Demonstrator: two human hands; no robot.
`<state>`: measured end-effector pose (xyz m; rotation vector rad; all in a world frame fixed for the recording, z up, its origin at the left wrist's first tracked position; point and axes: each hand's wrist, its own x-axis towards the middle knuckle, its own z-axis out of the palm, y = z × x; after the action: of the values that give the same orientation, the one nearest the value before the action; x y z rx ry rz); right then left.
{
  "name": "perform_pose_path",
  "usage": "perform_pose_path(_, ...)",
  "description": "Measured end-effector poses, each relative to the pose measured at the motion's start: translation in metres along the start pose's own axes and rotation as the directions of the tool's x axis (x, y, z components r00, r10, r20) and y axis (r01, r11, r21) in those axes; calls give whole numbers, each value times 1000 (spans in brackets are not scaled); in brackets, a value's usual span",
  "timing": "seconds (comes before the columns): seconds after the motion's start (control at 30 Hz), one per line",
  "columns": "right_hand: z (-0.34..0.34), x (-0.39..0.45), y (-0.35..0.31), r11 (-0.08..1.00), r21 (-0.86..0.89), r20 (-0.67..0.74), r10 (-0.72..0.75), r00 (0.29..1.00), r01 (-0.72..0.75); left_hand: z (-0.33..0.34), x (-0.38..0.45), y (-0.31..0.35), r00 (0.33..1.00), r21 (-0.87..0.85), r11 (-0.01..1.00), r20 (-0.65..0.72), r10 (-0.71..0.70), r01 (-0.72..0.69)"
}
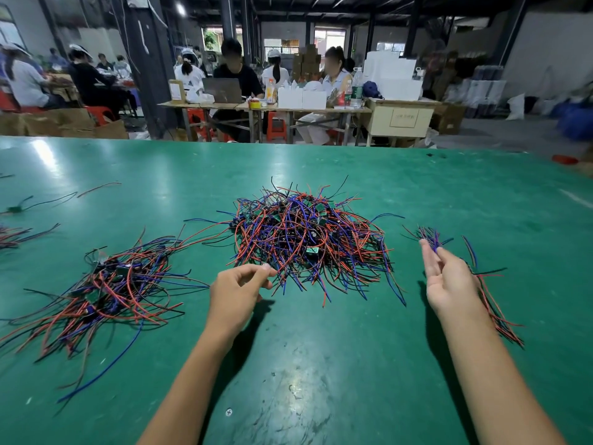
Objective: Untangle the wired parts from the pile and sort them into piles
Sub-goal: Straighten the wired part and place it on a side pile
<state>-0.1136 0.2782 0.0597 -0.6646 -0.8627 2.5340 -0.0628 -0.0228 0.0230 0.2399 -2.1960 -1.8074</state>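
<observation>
A big tangled pile of wired parts [308, 239], red, blue and black leads with small green boards, lies mid-table. A looser sorted pile [109, 284] is spread to its left. My left hand [237, 290] hovers at the big pile's near-left edge with fingers loosely curled, the index tip close to the outer wires and nothing held. My right hand [449, 284] is raised at the right, fingers nearly straight, its fingertips pinching the blue ends of a wire bundle [494, 313] that trails down behind the hand onto the table.
The green table [321, 364] reaches far ahead to its back edge. A single wired part [16, 208] and more wires [12, 236] lie at the far left. A small screw [228, 412] sits near me. People work at tables beyond.
</observation>
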Motion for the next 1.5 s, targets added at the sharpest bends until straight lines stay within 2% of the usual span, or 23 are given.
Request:
perform_pose_path(0.07,3,-3,6,999,-38,16,11,1000,-11,1,-1,1,1000,32,999,0,14,-14)
perform_pose_path(0.17,7,-9,16,992,-47,93,121,988,-117,3,-3,3,999,59,998,13,33,-33)
perform_pose_path(0.23,5,-7,22,974,-189,127,150,980,-125,4,-4,5,998,74,996,27,49,-51)
perform_pose_path(0.3,3,-5,31,901,-434,114,69,991,-13,5,-5,6,998,88,994,37,56,-60)
perform_pose_path(0.37,0,0,39,769,-620,143,-84,986,156,5,-5,6,997,103,993,42,61,-65)
perform_pose_path(0.43,-2,2,43,696,-678,171,-166,971,238,5,-6,5,997,119,990,44,67,-71)
perform_pose_path(0.57,-10,11,39,505,-816,88,-372,924,281,5,-6,5,996,145,986,47,82,-88)
perform_pose_path(0.63,-15,14,38,360,-852,204,-438,875,379,6,-7,6,995,160,982,53,89,-97)
perform_pose_path(0.7,-21,12,42,76,-893,391,-357,848,444,6,-8,6,994,162,982,62,87,-96)
perform_pose_path(0.77,-24,9,46,-212,-886,461,-284,841,413,7,-8,7,994,173,981,69,80,-91)
perform_pose_path(0.8,-25,8,47,-297,-872,472,-300,829,389,7,-9,6,995,176,981,70,76,-88)
perform_pose_path(0.83,-25,7,47,-337,-861,489,-340,803,381,6,-9,6,995,174,981,71,73,-85)
perform_pose_path(0.93,-24,9,44,-306,-858,512,-428,745,413,7,-9,5,994,181,980,76,75,-87)
perform_pose_path(1.07,-16,3,44,-46,-857,447,-564,694,514,8,-9,3,992,200,974,84,89,-104)
perform_pose_path(1.17,-9,-7,46,36,-760,466,-666,582,649,9,-8,3,991,169,980,104,87,-103)
perform_pose_path(1.23,-5,-17,47,84,-635,539,-663,519,768,11,-8,5,990,40,996,123,69,-74)
perform_pose_path(1.33,0,-38,55,52,-426,701,-613,365,903,15,-9,10,983,-185,981,181,-15,49)
perform_pose_path(1.43,1,-64,76,-56,-186,867,-480,137,981,18,-8,15,953,-321,926,282,-108,200)
perform_pose_path(1.5,0,-78,93,-109,-49,930,-367,6,993,18,-6,18,945,-411,879,308,-115,241)
